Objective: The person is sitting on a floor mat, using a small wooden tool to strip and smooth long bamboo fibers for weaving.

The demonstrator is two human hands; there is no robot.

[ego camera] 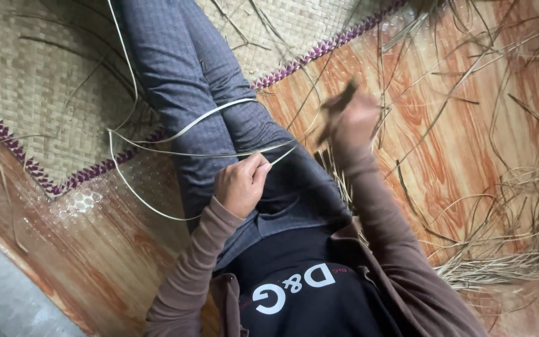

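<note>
Keep your left hand (pixel 239 185) pinched firmly on the pale strip (pixel 182 132) at frame centre while your blurred right hand (pixel 352 118), closed on a dark tool (pixel 338 107), draws steadily.

Pale cream strips (pixel 219 153) cross blue-grey checked trousers (pixel 182 75). The tan woven mat (pixel 32 75) carries a purple zigzag border (pixel 319 48). The floor (pixel 469 125) shows orange wood grain. Sleeves (pixel 382 212) are brown, the top (pixel 307 306) black.

Light: soft, even daylight | shadows: faint | glare: sheen on glossy floor (pixel 95 206) | blur: right hand (pixel 350 118) smeared — rest fairly sharp
</note>
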